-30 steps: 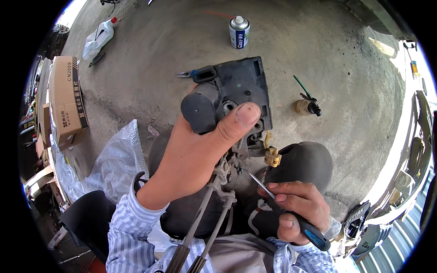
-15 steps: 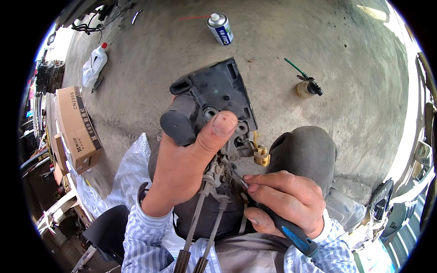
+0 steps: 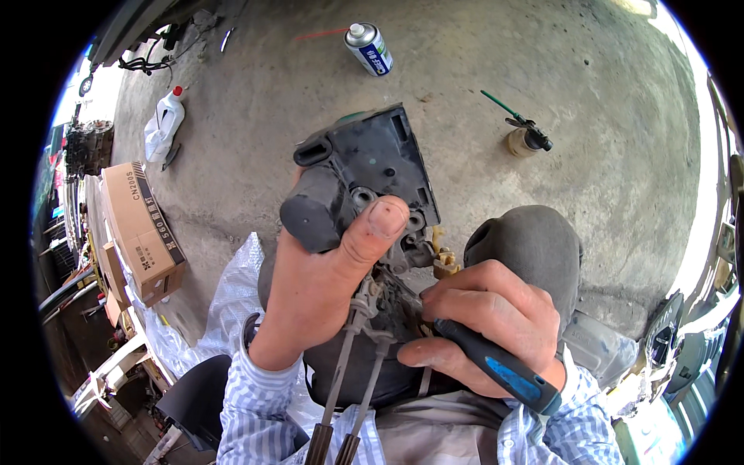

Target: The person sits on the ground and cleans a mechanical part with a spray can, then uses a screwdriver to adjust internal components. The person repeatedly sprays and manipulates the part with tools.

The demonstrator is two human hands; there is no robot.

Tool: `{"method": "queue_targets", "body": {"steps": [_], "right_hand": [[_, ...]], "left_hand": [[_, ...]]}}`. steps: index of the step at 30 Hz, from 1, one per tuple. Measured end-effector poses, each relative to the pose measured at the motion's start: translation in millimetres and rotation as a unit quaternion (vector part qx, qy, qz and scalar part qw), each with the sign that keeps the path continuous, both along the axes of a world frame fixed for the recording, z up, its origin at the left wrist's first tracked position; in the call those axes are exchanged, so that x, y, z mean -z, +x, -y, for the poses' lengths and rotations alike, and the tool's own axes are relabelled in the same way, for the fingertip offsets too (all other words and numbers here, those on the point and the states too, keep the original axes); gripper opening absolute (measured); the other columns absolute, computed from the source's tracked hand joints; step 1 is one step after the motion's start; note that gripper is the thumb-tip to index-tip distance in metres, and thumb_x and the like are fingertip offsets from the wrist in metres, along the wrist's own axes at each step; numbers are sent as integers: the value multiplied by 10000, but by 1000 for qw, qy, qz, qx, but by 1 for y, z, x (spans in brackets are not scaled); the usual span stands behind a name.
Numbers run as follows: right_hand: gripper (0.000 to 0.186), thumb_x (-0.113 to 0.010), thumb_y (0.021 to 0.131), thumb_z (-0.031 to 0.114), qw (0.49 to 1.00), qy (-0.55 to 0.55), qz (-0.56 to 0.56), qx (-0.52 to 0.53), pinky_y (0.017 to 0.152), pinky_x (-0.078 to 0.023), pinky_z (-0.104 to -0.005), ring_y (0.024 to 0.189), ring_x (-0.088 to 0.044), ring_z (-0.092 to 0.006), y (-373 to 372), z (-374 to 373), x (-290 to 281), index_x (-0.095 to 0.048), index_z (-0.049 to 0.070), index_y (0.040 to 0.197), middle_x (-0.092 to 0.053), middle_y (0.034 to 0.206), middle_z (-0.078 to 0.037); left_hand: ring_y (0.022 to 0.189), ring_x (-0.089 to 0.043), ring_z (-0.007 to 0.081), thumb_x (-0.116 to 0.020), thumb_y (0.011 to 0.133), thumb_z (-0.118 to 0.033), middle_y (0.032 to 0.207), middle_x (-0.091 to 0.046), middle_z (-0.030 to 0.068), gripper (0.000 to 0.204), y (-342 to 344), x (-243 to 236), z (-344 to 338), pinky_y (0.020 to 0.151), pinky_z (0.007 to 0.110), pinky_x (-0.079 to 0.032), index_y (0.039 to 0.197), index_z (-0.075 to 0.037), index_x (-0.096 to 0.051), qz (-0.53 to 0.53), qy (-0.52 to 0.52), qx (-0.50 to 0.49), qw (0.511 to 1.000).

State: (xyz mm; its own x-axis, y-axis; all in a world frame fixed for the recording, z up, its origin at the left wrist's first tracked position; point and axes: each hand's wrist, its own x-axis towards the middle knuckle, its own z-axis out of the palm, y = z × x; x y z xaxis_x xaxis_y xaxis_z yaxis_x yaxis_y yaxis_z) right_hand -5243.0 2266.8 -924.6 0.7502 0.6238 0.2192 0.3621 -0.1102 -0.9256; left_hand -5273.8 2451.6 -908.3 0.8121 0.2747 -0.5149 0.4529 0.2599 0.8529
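My left hand [image 3: 325, 287] is wrapped round a black car assembly [image 3: 387, 167] with a flat plastic housing and a stubby cylinder at its side. The thumb lies across its face; the other fingers are hidden behind. Two cables [image 3: 356, 364] run from its lower end toward my lap. My right hand [image 3: 492, 325] grips a screwdriver [image 3: 508, 372] by its black and blue handle, pointing at the metal workings below the housing. Its tip is hidden, so I cannot tell whether it touches them. A yellowish connector [image 3: 446, 265] hangs just beyond my right fingers.
On the concrete floor ahead stand a spray can [image 3: 370, 54] with a red straw and a small pump bottle [image 3: 527, 141]. A white jug [image 3: 165, 124] and a cardboard box [image 3: 143, 232] are at left, with bubble wrap [image 3: 232, 294] nearer me. My knee [image 3: 527, 248] rises at right.
My right hand has shifted its grip along the screwdriver and its fingers now cover the shaft that showed before. The assembly has moved slightly right in view, still in my left hand.
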Motion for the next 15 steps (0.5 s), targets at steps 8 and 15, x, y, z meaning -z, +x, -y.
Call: {"method": "queue_targets", "body": {"steps": [8,15], "right_hand": [[242,-847,751,133,998,17,-53,30,504,-487,-317,574,-660,-223,5,-6,5,-637,23,804,-653,687,-99],[248,-816,760,61,991,46,-76,97,395,-384,-297,436,-561,-163,10,-17,7,-577,38,697,-565,576,-65]], "left_hand": [[925,-564,83,-730,925,-248,1029,-622,5,395,4,2,0,837,255,-470,1194,-35,-533,26,32,26,999],[937,-564,89,-729,927,-267,1037,-623,6,407,5,5,4,841,253,-465,1204,-38,-538,26,31,24,999]]}}
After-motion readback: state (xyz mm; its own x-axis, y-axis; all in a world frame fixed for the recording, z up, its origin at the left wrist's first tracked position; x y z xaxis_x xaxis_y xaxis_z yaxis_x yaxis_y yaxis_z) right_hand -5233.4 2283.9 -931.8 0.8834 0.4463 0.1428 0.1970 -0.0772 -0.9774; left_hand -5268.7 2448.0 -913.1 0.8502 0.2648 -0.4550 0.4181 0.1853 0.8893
